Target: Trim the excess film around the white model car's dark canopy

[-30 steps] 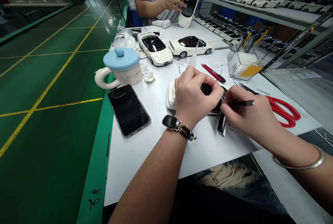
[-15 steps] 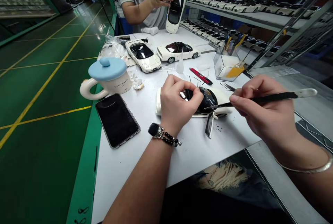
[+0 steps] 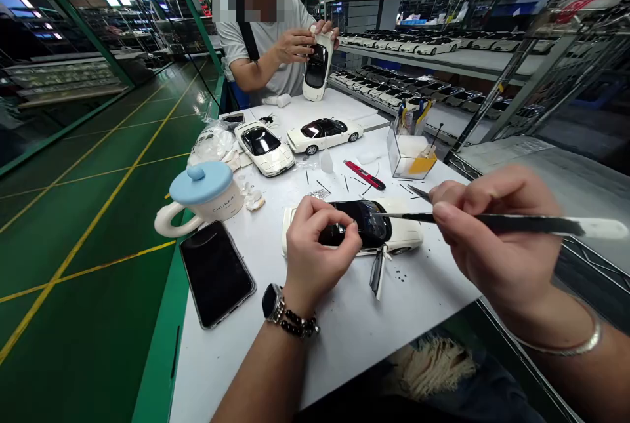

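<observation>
A white model car (image 3: 404, 229) with a black roof and glass stands on the white table before me. Its near-side door (image 3: 377, 273) hangs open. My left hand (image 3: 319, 239) is over the car's rear half, thumb and forefinger pinched together; what is between them is too small to make out. My right hand (image 3: 497, 239) grips slim tweezers (image 3: 522, 223) with a black body and pale end. Their fine tip overlaps the car's windscreen in view; whether it touches, I cannot tell. Another dark pointed tip (image 3: 418, 192) shows beside my right fingers, its rest hidden.
Two more white model cars (image 3: 266, 151) stand behind, beside a red cutter knife (image 3: 364, 174) and a clear tool box (image 3: 411, 154). A blue-lidded mug (image 3: 211, 203) and phone (image 3: 216, 275) are at left. Opposite, a person (image 3: 275, 49) holds another car. Shelves (image 3: 374, 49) carry several cars.
My view has tilted up. Relative to the car, the tweezers' tip has moved away from its near side, and my left pinch has shifted slightly toward me.
</observation>
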A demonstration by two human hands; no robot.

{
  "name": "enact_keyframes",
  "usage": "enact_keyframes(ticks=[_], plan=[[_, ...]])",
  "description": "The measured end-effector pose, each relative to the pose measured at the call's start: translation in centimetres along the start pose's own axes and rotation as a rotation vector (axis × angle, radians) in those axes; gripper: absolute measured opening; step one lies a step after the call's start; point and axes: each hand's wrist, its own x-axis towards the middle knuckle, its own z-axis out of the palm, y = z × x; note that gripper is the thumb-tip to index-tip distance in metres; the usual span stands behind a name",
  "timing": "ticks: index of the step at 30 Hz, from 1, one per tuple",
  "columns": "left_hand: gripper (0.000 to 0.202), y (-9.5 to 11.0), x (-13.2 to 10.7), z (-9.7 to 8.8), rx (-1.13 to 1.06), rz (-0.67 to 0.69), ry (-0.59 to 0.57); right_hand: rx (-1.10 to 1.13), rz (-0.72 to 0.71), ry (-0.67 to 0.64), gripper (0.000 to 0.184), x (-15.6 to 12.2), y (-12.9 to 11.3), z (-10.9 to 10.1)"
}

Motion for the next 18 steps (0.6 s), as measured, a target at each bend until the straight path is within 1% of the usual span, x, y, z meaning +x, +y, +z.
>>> enact_keyframes(ticks=[2,4,6,8,11,14,18], plan=[[0.007,0.3,-0.1,0.1,0.024,0.019,-0.012,-0.024,-0.118,-0.034,0.024,0.1,0.1,0.0],[0.007,0.6,-0.1,0.1,0.042,0.047,-0.013,-0.056,-0.177,-0.078,0.024,0.1,0.1,0.1],[0.007,0.8,-0.2,0.2,0.062,0.075,-0.007,-0.074,-0.173,-0.097,0.024,0.2,0.0,0.3],[0.007,0.9,-0.2,0.2,0.099,0.105,0.007,-0.073,-0.121,-0.12,0.025,0.4,-0.3,0.5],[0.008,0.9,-0.2,0.2,0.174,0.159,0.037,-0.109,-0.049,-0.185,0.032,0.8,-1.1,0.7],[0.008,0.9,-0.2,0.3,0.224,0.21,0.062,-0.17,-0.064,-0.275,0.036,1.1,-1.7,0.5],[0.007,0.9,-0.1,0.4,0.238,0.236,0.068,-0.265,-0.065,-0.336,0.037,1.1,-1.8,0.0]])
